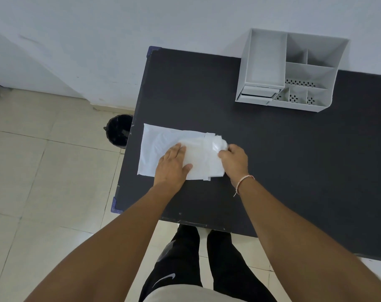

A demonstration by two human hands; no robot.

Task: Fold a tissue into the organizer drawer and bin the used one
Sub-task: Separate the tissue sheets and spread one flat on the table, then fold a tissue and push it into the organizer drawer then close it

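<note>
A white tissue pack (161,144) lies flat on the black table (272,160) near its left edge. My left hand (174,164) presses flat on the pack's middle, fingers together. My right hand (233,158) pinches a tissue (217,146) sticking out at the pack's right end. The white organizer (294,70) stands at the table's back right against the wall; its small drawers (258,94) at the lower left front look shut. A black bin (119,130) stands on the floor left of the table, partly hidden by the table edge.
A white wall runs behind the table. Beige floor tiles (43,171) spread to the left. My legs in black trousers stand at the table's front edge. Blue corner guards (115,205) mark the table's left corners.
</note>
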